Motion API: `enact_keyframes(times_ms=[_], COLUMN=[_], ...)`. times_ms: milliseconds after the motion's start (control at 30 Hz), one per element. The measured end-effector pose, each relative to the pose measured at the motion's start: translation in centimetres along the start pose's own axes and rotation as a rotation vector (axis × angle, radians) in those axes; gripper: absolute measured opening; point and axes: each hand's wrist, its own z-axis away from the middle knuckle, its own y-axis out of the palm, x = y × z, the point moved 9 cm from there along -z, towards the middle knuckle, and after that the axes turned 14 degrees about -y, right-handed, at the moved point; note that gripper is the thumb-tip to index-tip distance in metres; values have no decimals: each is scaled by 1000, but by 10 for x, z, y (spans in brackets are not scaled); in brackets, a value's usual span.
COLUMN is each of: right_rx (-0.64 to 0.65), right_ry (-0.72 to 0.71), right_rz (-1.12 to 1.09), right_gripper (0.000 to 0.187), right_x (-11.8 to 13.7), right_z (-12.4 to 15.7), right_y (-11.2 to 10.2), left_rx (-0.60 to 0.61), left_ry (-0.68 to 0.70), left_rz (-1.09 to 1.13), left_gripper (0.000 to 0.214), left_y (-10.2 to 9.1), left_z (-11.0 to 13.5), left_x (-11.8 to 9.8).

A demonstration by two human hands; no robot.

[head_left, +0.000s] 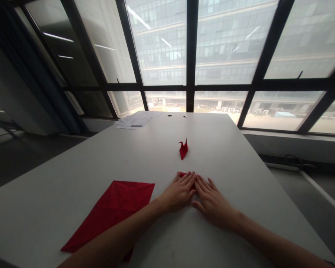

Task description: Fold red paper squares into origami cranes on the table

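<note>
Both my hands lie flat on a small piece of folded red paper (pixel 193 187) on the white table. My left hand (pixel 178 191) covers its left part, fingers stretched forward. On its right part rests my right hand (pixel 212 203), fingers also extended, its fingertips close to those of the left. Most of the folded paper is hidden under the hands. Just beyond them stands a red origami crane (pixel 183 149). A large creased red paper sheet (pixel 120 201) lies to the left, partly beneath my left forearm.
The white table (pixel 156 149) runs toward tall windows (pixel 223 44). White paper sheets (pixel 136 120) with a dark pen-like object (pixel 136 125) lie at its far left. Two small dark spots, one a round disc (pixel 169 115), show near the far edge.
</note>
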Motion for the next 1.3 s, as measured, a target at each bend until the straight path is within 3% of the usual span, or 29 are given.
enact_keyframes(times_ms=[167, 367, 500, 567, 633, 733, 867, 1067, 1200, 1300], right_rx=[-12, -6, 5, 10, 10, 6, 15, 51, -80, -246], right_ry=[-12, -5, -3, 1, 3, -3, 35, 334, 377, 206], right_rz=[0, -1, -8, -11, -10, -7, 16, 202, 229, 54], right_gripper=[76, 77, 78, 78, 78, 77, 79, 93, 71, 50], right_x=[2, 2, 2, 2, 2, 1, 0, -11, -23, -32], right_z=[0, 0, 0, 0, 0, -1, 0, 17, 18, 7], right_y=[-1, -3, -2, -2, -2, -1, 2, -7, -30, -41], left_rx=[57, 3, -63, -121, -137, -49, 27, 42, 62, 53], left_ry=[-112, -328, -442, -420, -297, -134, -171, -263, -253, -210], left_rz=[2, -92, -105, -97, -66, -9, 16, 5, 23, 46], left_gripper=[68, 71, 69, 64, 59, 56, 61, 66, 63, 55], left_y=[1, 4, -1, -8, -11, 0, 12, 12, 9, 5], left_z=[4, 6, 4, 3, 1, 3, 5, 5, 2, 1], left_x=[9, 44, 54, 47, 30, 8, 8, 21, 23, 21])
